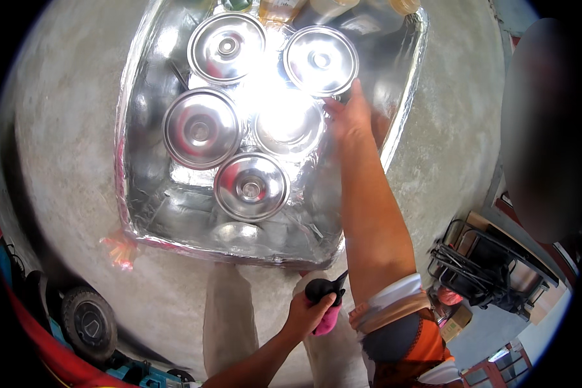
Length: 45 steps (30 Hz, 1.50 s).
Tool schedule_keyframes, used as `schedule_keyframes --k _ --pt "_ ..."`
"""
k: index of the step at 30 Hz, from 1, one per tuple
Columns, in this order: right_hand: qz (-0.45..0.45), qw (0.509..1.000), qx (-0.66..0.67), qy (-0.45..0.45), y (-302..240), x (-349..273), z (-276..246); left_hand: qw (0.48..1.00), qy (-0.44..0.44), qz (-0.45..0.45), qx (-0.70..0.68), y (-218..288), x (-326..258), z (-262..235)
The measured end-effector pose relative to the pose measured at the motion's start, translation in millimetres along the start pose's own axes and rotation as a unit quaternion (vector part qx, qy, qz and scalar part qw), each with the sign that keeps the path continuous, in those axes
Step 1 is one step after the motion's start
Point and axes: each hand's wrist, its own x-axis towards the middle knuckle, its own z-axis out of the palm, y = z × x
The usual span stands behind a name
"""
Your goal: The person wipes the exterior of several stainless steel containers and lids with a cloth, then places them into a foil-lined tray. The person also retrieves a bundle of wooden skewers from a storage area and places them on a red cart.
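Several shiny round metal lidded pots stand in a foil-lined box: a pot at the far right (321, 60), one at the far left (227, 48), one at the middle left (202, 128), one at the near middle (251, 187), and one in the glare (290, 126). My right hand (352, 115) reaches in, fingers spread apart, touching the lower right rim of the far right pot; some fingertips are hidden. Low in front of the box, my left hand (308, 313) is closed round a black rounded object (320, 291) with a thin pointed end and a pink part below.
The crinkled silver wall of the box (404, 107) surrounds the pots. Containers (281, 10) stand along its far end. Around it lies a grey concrete floor (64, 129). A black wheel (89, 323) is at lower left, and dark folded frames (478, 268) lean at right.
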Motion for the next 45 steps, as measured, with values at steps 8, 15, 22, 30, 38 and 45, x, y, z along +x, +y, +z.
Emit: schedule_keyframes --k 8,15,22,30,38,45 --pt "-0.034 0.999 0.0 -0.016 -15.9 -5.4 5.8 0.996 0.019 0.068 0.056 1.9 4.5 0.4" --pt "-0.031 0.999 -0.026 -0.013 10.3 6.3 -5.1 0.997 0.004 0.05 0.053 2.7 7.1 0.9" --pt "-0.071 0.997 -0.026 0.002 14.9 5.5 -4.2 0.998 0.011 0.038 0.038 -1.9 10.4 -0.8" --pt "-0.103 0.994 0.026 0.027 2.1 9.7 -2.1 0.999 0.011 0.034 0.04 -2.9 12.8 -1.9" --pt "-0.046 0.991 0.123 -0.019 4.4 1.2 5.3 0.997 0.019 0.063 0.041 -3.8 14.0 -0.9" --pt "-0.031 0.988 0.15 -0.026 9.5 5.2 3.7 0.997 0.031 0.058 0.048 -4.4 16.1 0.1"
